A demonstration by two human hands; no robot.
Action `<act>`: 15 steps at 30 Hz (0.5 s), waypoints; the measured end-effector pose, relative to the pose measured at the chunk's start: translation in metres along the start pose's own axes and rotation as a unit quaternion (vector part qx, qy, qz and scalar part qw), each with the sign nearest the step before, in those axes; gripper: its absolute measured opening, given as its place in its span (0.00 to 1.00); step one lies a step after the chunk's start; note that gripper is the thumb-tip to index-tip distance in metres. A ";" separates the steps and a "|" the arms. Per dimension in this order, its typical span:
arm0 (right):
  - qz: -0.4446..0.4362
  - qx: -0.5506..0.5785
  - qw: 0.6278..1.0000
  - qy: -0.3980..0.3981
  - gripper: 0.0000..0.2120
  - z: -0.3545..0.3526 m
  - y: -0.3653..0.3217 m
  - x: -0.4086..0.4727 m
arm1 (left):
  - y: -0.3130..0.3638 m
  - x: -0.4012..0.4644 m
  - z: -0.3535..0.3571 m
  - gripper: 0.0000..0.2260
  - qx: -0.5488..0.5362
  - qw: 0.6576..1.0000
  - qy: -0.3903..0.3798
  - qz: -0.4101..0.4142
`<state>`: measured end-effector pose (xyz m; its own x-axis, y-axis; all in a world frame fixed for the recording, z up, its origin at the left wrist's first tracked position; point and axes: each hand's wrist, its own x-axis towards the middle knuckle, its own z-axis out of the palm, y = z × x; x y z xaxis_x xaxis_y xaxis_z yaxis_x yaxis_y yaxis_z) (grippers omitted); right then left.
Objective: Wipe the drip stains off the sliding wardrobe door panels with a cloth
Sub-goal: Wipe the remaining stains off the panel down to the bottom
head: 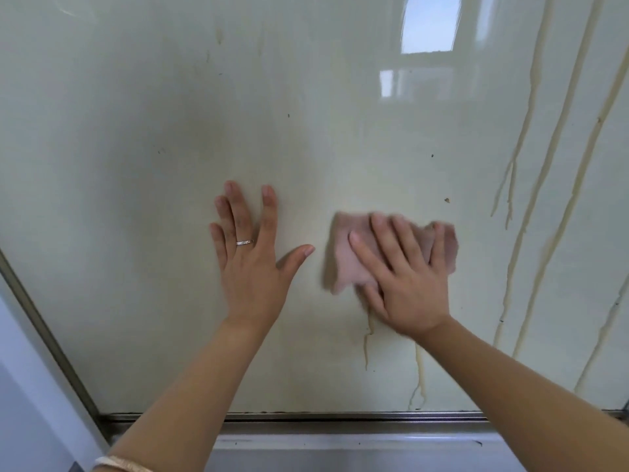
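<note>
A: Glossy pale-green glass door panel (136, 165), yellowish drip streaks (541, 185) at right.
B: Right hand (405, 277), fingers straight, presses crumpled pink cloth (350, 257) low on panel; left hand (252, 257) rests flat, splayed.

A window (429, 23) shows as a bright reflection at upper right, with blue sky in it and a paler pane below. A metal frame (47, 338) slants down the left side, with a white wall (20, 386) beyond it. A grey metal track (357, 447) runs along the bottom.
</note>
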<state>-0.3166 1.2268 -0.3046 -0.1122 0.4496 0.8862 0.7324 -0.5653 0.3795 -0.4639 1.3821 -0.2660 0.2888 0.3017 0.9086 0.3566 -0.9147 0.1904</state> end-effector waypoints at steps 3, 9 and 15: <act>-0.060 0.008 0.996 -0.066 0.24 -0.005 -0.005 -0.045 | 0.001 -0.001 -0.001 0.36 -0.006 1.000 -0.003 -0.005; 0.040 0.020 0.999 0.026 0.26 -0.008 0.007 0.021 | 0.002 0.000 -0.002 0.36 -0.021 1.000 -0.010 -0.009; -0.014 0.023 0.998 -0.064 0.24 0.001 -0.020 -0.057 | 0.001 0.000 -0.002 0.36 -0.010 1.000 -0.010 -0.007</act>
<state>-0.3243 1.2139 -0.3628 -0.0479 0.5517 0.8327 0.7607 -0.5201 0.3883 -0.4653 1.3806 -0.2656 0.3008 0.3198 0.8985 0.3431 -0.9153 0.2109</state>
